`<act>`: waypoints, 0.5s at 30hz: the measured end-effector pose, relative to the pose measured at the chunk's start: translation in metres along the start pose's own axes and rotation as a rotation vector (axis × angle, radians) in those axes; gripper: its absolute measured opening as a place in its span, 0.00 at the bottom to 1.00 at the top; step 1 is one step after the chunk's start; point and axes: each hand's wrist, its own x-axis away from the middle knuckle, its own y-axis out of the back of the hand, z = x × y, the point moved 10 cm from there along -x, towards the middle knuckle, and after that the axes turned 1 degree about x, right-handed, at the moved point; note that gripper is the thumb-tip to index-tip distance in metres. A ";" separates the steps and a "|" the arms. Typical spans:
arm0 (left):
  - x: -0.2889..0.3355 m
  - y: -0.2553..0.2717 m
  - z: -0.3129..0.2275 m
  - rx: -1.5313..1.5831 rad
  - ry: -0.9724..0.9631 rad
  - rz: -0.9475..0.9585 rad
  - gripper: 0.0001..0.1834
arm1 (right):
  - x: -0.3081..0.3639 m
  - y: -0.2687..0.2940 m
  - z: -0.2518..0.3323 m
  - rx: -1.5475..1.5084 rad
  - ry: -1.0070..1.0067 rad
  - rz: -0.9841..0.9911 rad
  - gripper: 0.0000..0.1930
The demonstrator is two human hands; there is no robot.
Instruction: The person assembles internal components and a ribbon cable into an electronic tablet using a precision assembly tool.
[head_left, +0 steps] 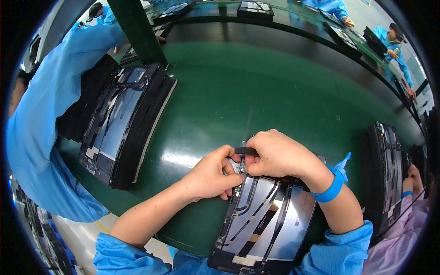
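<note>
An opened tablet [298, 208] lies on the green table in front of me, its silver inner plate crossed by black ribbon cables. My left hand [213, 173] is closed at the tablet's far left corner, thumb and fingertips pinching its edge. Over the far edge, my right hand [280, 153] is closed around a short flat black bar [244, 150], whose blunt end sticks out to the left. The tip of that bar inside my fingers is hidden. A blue band [331, 188] circles my right wrist. Both hands nearly touch each other.
A tall stack of opened tablets [120, 119] stands at the left beside a co-worker's blue sleeve [50, 105]. Another tablet stack [387, 174] is at the right, near another person's hand [415, 178]. A dark green post [140, 32] rises at the back left; a conveyor [293, 41] carries more tablets.
</note>
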 end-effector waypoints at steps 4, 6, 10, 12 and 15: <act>-0.003 -0.002 -0.004 -0.034 0.037 -0.014 0.18 | 0.004 0.003 -0.002 0.027 0.008 -0.016 0.09; -0.004 -0.002 0.003 -0.026 0.086 -0.004 0.17 | 0.010 0.011 0.007 0.066 0.118 -0.064 0.08; -0.003 0.002 0.003 0.002 0.099 -0.025 0.17 | 0.061 0.065 0.055 0.280 0.474 -0.565 0.09; -0.003 0.002 0.004 -0.019 0.103 -0.019 0.17 | 0.063 0.057 0.038 -0.076 0.237 -0.392 0.09; -0.001 0.005 0.007 0.005 0.097 -0.017 0.16 | 0.064 -0.001 0.023 -0.714 0.099 -0.090 0.06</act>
